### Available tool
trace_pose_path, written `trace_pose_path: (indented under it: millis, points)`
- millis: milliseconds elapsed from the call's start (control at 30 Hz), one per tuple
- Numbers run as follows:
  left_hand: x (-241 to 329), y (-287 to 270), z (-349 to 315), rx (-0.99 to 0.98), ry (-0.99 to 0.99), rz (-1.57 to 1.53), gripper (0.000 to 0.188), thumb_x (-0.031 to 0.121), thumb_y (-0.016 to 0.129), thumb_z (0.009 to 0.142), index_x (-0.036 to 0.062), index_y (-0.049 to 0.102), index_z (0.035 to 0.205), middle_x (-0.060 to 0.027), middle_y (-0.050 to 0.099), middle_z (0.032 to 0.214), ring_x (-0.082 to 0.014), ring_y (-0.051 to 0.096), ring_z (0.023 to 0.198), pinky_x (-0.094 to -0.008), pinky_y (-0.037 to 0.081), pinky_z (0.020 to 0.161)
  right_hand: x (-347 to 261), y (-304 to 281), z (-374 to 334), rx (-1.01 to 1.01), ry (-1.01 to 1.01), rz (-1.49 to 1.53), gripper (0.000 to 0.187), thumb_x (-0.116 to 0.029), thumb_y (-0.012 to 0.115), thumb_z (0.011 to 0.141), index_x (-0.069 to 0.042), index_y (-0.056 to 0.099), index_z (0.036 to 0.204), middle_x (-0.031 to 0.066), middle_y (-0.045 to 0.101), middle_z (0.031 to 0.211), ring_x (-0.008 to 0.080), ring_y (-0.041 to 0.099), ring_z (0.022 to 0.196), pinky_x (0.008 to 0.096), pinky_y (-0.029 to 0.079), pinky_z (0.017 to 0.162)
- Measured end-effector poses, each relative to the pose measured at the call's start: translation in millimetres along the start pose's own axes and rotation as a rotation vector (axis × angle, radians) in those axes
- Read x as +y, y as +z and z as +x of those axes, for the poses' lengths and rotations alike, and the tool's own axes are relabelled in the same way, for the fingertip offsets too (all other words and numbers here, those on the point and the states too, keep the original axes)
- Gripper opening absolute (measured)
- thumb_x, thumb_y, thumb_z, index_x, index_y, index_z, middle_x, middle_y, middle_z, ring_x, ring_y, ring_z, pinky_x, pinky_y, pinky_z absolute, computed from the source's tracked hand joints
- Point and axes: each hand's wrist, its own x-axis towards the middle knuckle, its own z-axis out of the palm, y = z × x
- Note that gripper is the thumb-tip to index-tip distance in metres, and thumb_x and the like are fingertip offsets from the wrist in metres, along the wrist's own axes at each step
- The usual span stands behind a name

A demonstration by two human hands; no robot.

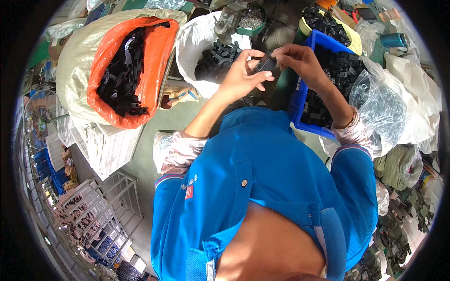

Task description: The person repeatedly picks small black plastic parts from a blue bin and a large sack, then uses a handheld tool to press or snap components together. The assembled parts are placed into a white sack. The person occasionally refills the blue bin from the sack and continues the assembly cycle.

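Observation:
My left hand (pixel 240 78) grips a small black plastic part (pixel 265 63) between thumb and fingers, raised in front of my chest. Thumb and fingertips of my right hand (pixel 302 63) are pinched together at the part's upper right end. Whether a second, smaller piece sits in that pinch is too small to tell. Just left of my hands, a white sack (pixel 186 51) stands with its mouth wide, and similar black parts (pixel 220 55) lie inside. To the right, a blue crate (pixel 296 104) holds many black pieces (pixel 333 70), partly covered by my right forearm.
A large woven sack with an orange liner (pixel 158 77), full of black parts, stands at left. Ahead are a metal machine fixture (pixel 224 29) and a green tub (pixel 252 32) of small metal bits. Clear plastic bags (pixel 382 100) crowd the right side. A wire rack (pixel 110 210) stands lower left.

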Motion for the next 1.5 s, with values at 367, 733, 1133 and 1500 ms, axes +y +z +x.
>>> trace_pose_path:
  millis: [367, 733, 1133, 1500]
  points:
    - [-16.9, 4.1, 15.8, 0.153, 0.136, 0.247, 0.017, 0.005, 0.067, 0.083, 0.0022, 0.050, 0.082, -0.0041, 0.061, 0.074, -0.0076, 0.058, 0.058, -0.0216, 0.041, 0.049, -0.2, -43.7, 3.7, 0.052, 0.029, -0.122, 0.020, -0.009, 0.060, 0.087, -0.001, 0.065, 0.104, 0.0049, 0.065, 0.090, 0.0115, 0.060, 0.079, 0.0259, 0.049, 0.072]
    - [-6.4, 8.1, 17.0, 0.193, 0.020, 0.216, 0.019, 0.008, 0.066, 0.085, 0.0039, 0.049, 0.082, -0.0020, 0.054, 0.071, -0.0079, 0.055, 0.057, -0.0214, 0.039, 0.048, 88.2, -236.7, 75.1, 0.485, 0.178, -1.146, 0.031, -0.023, 0.070, 0.075, -0.014, 0.067, 0.104, 0.0164, 0.067, 0.090, 0.0304, 0.065, 0.087, 0.0385, 0.050, 0.076]
    - [1.6, -1.5, 43.6, 0.146, 0.135, -0.192, 0.011, 0.008, 0.057, 0.091, 0.0042, 0.047, 0.087, -0.0100, 0.062, 0.088, -0.0254, 0.066, 0.091, -0.0298, 0.056, 0.062, 2.8, -99.6, 16.4, 0.206, -0.017, 0.147, 0.020, -0.007, 0.056, 0.087, 0.001, 0.053, 0.105, 0.0076, 0.059, 0.095, 0.0262, 0.064, 0.094, 0.0351, 0.049, 0.086]
    - [6.9, -32.5, 27.1, 0.121, 0.196, -0.165, 0.011, 0.001, 0.057, 0.089, 0.0055, 0.047, 0.086, -0.0113, 0.061, 0.100, -0.0197, 0.066, 0.091, -0.0237, 0.055, 0.057, -7.9, 16.0, 45.0, 0.510, 0.074, 0.444, 0.026, -0.023, 0.053, 0.094, 0.000, 0.057, 0.106, 0.0069, 0.061, 0.086, 0.0157, 0.061, 0.078, 0.0308, 0.053, 0.074]
